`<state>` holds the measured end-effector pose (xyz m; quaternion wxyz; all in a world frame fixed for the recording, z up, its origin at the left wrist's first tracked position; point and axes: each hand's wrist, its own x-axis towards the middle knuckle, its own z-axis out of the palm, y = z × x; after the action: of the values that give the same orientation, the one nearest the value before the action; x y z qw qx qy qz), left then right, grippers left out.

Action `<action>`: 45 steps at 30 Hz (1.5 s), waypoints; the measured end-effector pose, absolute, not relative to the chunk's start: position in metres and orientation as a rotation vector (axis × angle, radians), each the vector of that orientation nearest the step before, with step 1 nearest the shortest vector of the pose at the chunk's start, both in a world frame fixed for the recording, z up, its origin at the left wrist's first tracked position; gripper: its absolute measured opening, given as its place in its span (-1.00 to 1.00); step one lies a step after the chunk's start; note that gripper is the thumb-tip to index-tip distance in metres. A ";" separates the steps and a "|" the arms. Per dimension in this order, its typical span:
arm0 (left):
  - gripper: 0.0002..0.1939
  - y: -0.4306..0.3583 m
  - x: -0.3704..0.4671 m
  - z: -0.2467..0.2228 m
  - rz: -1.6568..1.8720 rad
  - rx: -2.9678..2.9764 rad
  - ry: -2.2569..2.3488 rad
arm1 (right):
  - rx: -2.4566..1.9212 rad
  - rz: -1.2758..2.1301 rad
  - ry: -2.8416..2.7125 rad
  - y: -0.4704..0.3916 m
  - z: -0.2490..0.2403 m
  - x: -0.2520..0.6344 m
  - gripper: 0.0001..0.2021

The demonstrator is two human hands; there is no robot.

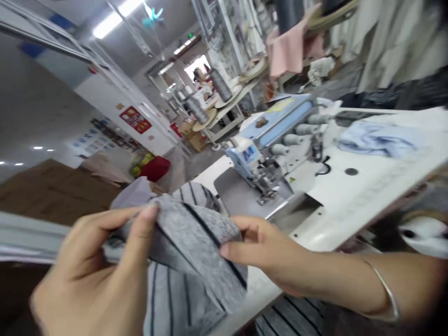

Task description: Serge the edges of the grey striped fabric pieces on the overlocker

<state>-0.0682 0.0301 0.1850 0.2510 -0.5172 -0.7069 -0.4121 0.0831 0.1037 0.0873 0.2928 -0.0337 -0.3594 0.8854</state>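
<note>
A grey knit fabric piece with black stripes (199, 240) is stretched between my two hands, above the near edge of the sewing table. My left hand (101, 261) pinches its upper left edge between thumb and fingers. On the other side my right hand (252, 242) grips it, thumb on top and fingers behind. More of the striped cloth hangs below and lies behind it on the table. Just beyond my right hand stands a blue and white sewing machine (245, 156), its presser foot apart from the cloth.
Several grey thread cones (294, 139) stand beside the machine. Light blue folded cloth (378, 138) lies on the white table (350, 186) at right. Cardboard boxes (52, 186) are at left. A person (203, 79) sits at another station far back.
</note>
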 end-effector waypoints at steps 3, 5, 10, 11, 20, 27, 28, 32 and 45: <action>-0.78 0.069 -0.046 0.142 -0.977 -1.760 -2.091 | -0.326 2.410 -0.716 0.097 0.047 0.127 -0.65; -0.76 0.093 -0.041 0.106 -0.890 -1.975 -2.159 | -0.444 2.427 -0.570 0.095 0.023 0.142 -0.59; -0.77 0.118 -0.034 0.064 -0.747 -1.944 -2.122 | -0.488 2.507 -0.407 0.100 -0.006 0.142 -0.58; -0.79 0.116 -0.031 0.064 -0.694 -1.935 -2.103 | -0.485 2.512 -0.418 0.101 -0.009 0.140 -0.57; -0.43 0.074 0.014 0.036 -0.423 -2.034 -1.996 | -0.445 2.200 -1.077 0.103 -0.026 0.144 -0.81; -0.53 0.091 0.042 0.032 -0.459 -1.937 -2.060 | -0.659 2.351 -0.699 0.105 -0.019 0.161 -0.74; -0.54 0.093 0.043 0.033 -0.497 -1.920 -2.070 | -0.589 2.365 -0.674 0.106 -0.019 0.159 -0.73; -0.60 0.096 0.033 0.040 -0.567 -1.970 -2.038 | -0.343 2.326 -0.822 0.102 -0.019 0.148 -0.78; -0.46 0.092 -0.027 0.053 -0.808 -2.552 -1.666 | -0.568 2.371 -0.783 0.120 0.001 0.130 -0.75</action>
<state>-0.0266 0.0924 0.0533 -0.0059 -0.8094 -0.5284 -0.2563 0.1299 0.1197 0.0014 0.2863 -0.2125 -0.2931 0.8871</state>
